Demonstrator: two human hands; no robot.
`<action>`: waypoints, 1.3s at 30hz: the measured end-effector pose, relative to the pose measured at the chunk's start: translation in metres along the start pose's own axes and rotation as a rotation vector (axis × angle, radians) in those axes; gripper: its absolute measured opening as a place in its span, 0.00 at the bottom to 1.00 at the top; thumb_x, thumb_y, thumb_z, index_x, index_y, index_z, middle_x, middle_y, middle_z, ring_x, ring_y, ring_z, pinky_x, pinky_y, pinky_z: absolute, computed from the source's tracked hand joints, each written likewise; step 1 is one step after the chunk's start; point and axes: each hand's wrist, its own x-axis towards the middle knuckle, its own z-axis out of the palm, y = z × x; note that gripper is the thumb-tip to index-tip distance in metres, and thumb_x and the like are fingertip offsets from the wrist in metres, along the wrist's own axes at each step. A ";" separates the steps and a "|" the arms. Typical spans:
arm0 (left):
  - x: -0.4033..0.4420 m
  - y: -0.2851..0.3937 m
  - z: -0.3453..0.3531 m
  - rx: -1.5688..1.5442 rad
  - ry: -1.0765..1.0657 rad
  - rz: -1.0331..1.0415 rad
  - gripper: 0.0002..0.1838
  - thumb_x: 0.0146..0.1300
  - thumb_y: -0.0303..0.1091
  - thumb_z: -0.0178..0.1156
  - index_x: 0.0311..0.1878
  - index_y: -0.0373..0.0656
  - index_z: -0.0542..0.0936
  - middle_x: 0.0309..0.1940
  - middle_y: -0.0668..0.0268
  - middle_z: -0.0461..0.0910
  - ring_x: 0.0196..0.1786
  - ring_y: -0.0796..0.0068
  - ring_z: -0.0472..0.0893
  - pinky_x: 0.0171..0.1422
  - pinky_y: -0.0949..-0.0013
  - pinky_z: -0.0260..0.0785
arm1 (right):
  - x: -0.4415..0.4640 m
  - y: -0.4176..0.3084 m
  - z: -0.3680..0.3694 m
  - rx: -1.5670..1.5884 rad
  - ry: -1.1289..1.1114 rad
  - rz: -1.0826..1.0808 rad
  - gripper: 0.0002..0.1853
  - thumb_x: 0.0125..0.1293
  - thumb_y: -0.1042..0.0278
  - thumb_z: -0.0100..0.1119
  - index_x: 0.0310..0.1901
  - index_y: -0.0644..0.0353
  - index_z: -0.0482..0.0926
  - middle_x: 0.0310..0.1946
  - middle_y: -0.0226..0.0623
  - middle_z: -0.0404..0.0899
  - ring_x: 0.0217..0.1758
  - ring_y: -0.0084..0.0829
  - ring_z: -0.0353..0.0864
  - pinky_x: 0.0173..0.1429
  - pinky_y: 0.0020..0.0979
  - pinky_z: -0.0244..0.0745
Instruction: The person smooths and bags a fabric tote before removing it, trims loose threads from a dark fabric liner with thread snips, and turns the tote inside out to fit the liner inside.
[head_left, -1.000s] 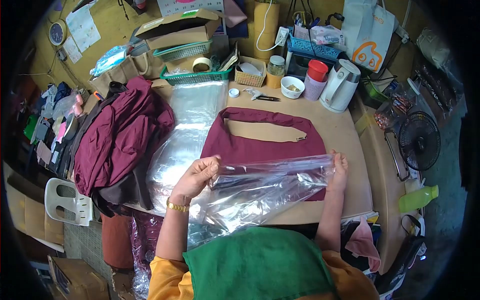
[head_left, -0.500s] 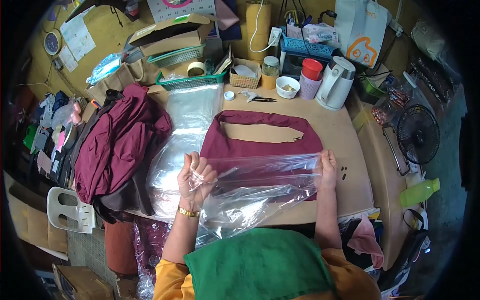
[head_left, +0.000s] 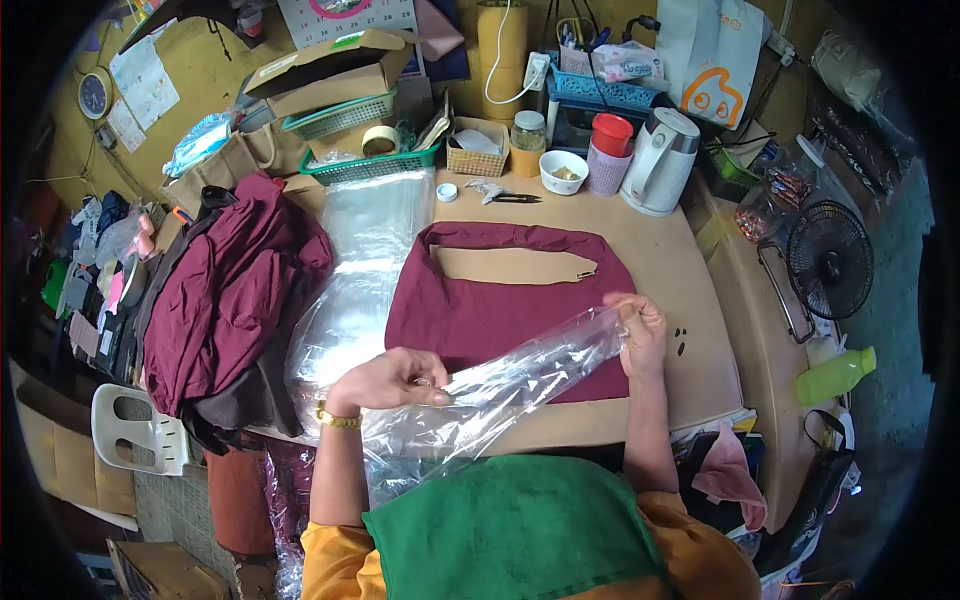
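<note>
The right hand (head_left: 640,325) grips one end of a clear plastic bag (head_left: 530,365), its fingers closed around the bunched film. The left hand (head_left: 400,380) is at the bag's other end, palm down, fingers bent and thumb held close to them; whether the film is pinched between them I cannot tell. The bag slants between the two hands, higher at the right one, and passes over the near part of a maroon garment (head_left: 500,315). Its loose part spreads below the left hand towards the green cloth (head_left: 510,530) on the person's front. A gold bracelet (head_left: 340,420) is on the left wrist.

The garment lies flat on the table (head_left: 705,380), its long opening towards the far side and the tabletop showing through it. Left of it lies a pile of clear plastic (head_left: 375,235), and beyond that a heap of maroon and dark cloth (head_left: 240,290) hangs over the table's edge.

Past the garment are a small white lid (head_left: 446,192), a pair of black snips (head_left: 517,198), a white bowl (head_left: 563,175), a purple cup (head_left: 607,170) and a white kettle (head_left: 660,160). A green basket (head_left: 370,168) and a wicker basket (head_left: 478,150) stand farther left, side by side. A black fan (head_left: 830,258) is on the right, beyond the table
</note>
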 end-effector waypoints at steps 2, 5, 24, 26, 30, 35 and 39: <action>0.001 -0.003 -0.004 -0.042 -0.034 -0.004 0.15 0.66 0.40 0.65 0.31 0.39 0.77 0.28 0.77 0.68 0.30 0.86 0.64 0.33 0.76 0.57 | 0.002 0.002 -0.006 0.123 -0.047 0.077 0.05 0.70 0.72 0.60 0.37 0.64 0.79 0.31 0.33 0.81 0.31 0.21 0.79 0.41 0.22 0.75; 0.000 -0.024 -0.010 -0.243 -0.047 0.131 0.18 0.74 0.43 0.55 0.31 0.40 0.76 0.25 0.74 0.65 0.27 0.86 0.63 0.32 0.75 0.57 | 0.003 0.008 -0.027 0.075 -0.221 0.233 0.06 0.71 0.70 0.59 0.38 0.63 0.80 0.28 0.31 0.81 0.28 0.19 0.77 0.37 0.22 0.73; -0.010 -0.034 0.002 -0.360 0.164 0.140 0.21 0.64 0.42 0.68 0.54 0.39 0.80 0.36 0.74 0.83 0.40 0.86 0.76 0.48 0.75 0.69 | 0.001 -0.007 0.003 0.352 -0.051 0.242 0.21 0.74 0.51 0.54 0.25 0.56 0.72 0.21 0.31 0.74 0.25 0.26 0.75 0.31 0.28 0.73; -0.011 -0.029 0.004 -0.222 0.136 -0.133 0.12 0.67 0.35 0.65 0.44 0.34 0.85 0.36 0.74 0.85 0.39 0.87 0.75 0.47 0.74 0.68 | 0.004 0.001 0.001 0.536 -0.182 0.344 0.22 0.73 0.49 0.55 0.25 0.56 0.71 0.20 0.30 0.72 0.22 0.24 0.72 0.29 0.27 0.71; -0.005 -0.060 -0.012 -1.100 0.851 0.368 0.05 0.70 0.31 0.59 0.38 0.41 0.79 0.30 0.72 0.80 0.33 0.80 0.78 0.41 0.74 0.71 | -0.004 -0.006 0.009 -0.249 -0.857 0.543 0.14 0.66 0.62 0.63 0.25 0.58 0.77 0.21 0.33 0.77 0.22 0.25 0.75 0.28 0.28 0.69; -0.030 -0.066 -0.019 -0.852 0.150 0.382 0.10 0.67 0.31 0.61 0.48 0.38 0.78 0.36 0.70 0.81 0.37 0.81 0.78 0.45 0.76 0.70 | -0.022 0.005 0.003 0.392 -0.475 0.189 0.12 0.62 0.64 0.64 0.22 0.56 0.79 0.24 0.40 0.81 0.28 0.35 0.78 0.38 0.42 0.74; -0.040 -0.060 -0.017 -0.346 0.192 -0.060 0.11 0.68 0.34 0.62 0.47 0.36 0.81 0.36 0.63 0.84 0.41 0.76 0.81 0.51 0.72 0.72 | 0.000 -0.001 -0.004 0.510 -0.408 0.346 0.13 0.65 0.62 0.58 0.25 0.57 0.73 0.23 0.30 0.72 0.26 0.23 0.72 0.30 0.28 0.65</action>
